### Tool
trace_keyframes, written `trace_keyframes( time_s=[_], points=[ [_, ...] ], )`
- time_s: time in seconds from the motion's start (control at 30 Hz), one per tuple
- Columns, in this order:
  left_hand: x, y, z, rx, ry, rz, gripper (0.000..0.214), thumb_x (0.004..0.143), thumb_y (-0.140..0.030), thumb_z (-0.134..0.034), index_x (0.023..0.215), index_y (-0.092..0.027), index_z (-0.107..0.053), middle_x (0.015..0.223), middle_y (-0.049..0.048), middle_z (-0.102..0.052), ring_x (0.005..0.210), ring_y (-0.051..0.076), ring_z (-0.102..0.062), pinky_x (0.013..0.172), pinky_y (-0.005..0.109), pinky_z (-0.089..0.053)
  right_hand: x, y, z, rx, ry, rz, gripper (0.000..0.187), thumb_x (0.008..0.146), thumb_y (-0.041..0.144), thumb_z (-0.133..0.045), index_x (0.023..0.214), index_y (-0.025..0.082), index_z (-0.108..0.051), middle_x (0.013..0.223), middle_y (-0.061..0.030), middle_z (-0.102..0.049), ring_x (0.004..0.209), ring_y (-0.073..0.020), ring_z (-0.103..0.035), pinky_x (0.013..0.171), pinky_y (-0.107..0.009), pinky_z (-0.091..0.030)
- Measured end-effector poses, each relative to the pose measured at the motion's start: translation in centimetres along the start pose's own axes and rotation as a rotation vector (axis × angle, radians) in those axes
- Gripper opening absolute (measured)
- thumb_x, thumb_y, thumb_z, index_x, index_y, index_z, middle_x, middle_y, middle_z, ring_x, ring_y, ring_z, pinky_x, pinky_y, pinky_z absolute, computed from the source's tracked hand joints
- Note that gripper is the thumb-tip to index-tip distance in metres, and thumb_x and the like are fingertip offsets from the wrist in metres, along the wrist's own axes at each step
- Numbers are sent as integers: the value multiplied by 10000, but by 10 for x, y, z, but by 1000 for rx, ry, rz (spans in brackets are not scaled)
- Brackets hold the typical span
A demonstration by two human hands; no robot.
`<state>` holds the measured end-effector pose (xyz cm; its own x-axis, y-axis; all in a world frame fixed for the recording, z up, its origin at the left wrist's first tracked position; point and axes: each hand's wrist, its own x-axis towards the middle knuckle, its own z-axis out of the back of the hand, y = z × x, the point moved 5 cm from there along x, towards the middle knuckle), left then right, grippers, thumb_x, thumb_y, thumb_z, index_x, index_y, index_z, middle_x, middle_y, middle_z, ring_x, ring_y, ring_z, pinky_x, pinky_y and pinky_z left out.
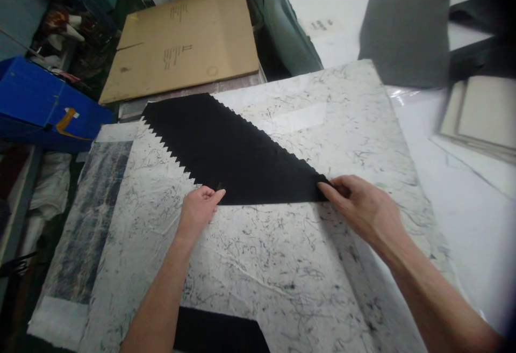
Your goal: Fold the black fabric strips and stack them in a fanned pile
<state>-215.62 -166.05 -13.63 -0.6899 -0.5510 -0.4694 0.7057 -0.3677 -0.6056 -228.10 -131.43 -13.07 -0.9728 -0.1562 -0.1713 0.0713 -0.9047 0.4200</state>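
Right hand (358,208) pinches a corner of black pinked-edge cloth (237,154) on a white marbled sheet (262,272); left hand (199,210) touches the cloth's edge, grip unclear.

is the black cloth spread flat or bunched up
Spread flat: the black cloth lies smooth on the marbled white sheet, with no bunching and its zigzag edges showing.

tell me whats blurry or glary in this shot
In the head view, the dark grey panel at upper right is blurred, the clear plastic below it catches glare, the black pinked fabric stays sharp, and the wide lens appears to bow the outer edges.
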Motion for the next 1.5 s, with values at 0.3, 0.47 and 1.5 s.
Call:
trace_keyframes(
  time_s=[0.3,0.47,1.5],
  points=[
    [-4,-6,0,50,-11,38,436,708,-626,-706,689,-204,-598,488,-42,-542,408,112,-456,427,228,-336,2,5,4,-11,-2,-8,293,884,478,-535,753,229,-617,778,-41,-649,684,-184,-540,559,-306,-287],
    [-1,-3,-3,59,17,30,455,709,-653,-700,701,-211,-594,503,-48,-548,408,110,-449,439,232,-354,3,7,6,-7,-6,-6,270,883,438,-538,737,219,-598,793,-47,-647,698,-174,-526,560,-309,-262],
    [-238,60,-40,652,437,-853,190,941,-257,-543,1120,-204,-578,1010,75,-644,852,192,-632,634,280,-479,-144,30,24,295,-148,163,279,947,228,-504,1224,226,-542,1077,-68,-631,792,-167,-613,687,-326,-504]
  ],
)
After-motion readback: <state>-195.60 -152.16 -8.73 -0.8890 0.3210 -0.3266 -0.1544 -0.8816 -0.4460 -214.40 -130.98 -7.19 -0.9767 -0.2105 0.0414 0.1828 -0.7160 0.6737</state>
